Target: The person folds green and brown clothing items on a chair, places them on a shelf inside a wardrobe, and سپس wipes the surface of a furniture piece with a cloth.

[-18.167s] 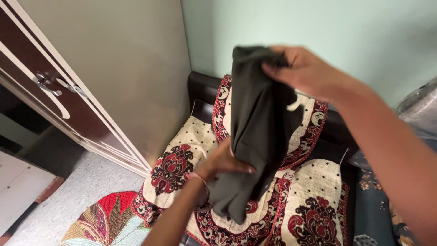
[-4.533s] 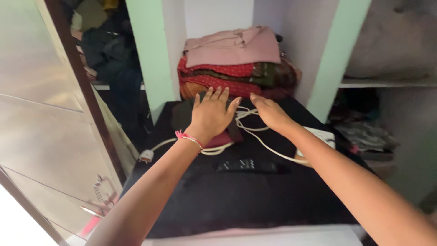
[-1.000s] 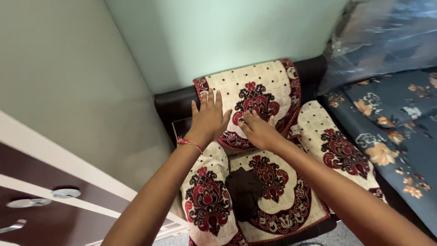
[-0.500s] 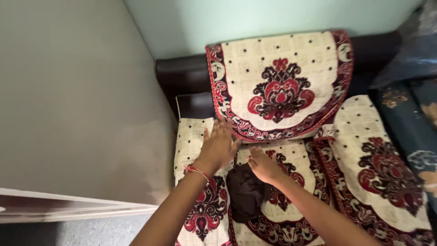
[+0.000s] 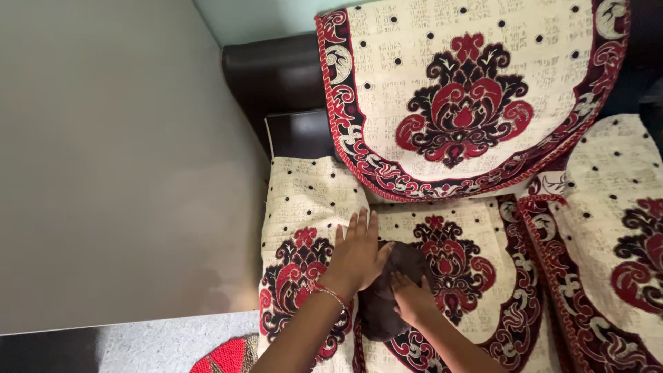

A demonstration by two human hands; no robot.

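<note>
Lying bunched on the patterned seat cover [image 5: 456, 228] at about 6 o'clock in the head view, the dark cloth [image 5: 394, 290] is pressed from both sides. The left hand [image 5: 359, 255] is laid at its 10 o'clock edge, fingers flat and spread; the right hand [image 5: 413, 300] rests on it, fingers loosely curled. Its long axis is seen running 12 to 6

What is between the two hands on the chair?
In the head view, a bunched dark brown cloth lies between the left hand and the right hand, on the patterned seat cover. Both hands rest on it.
</note>
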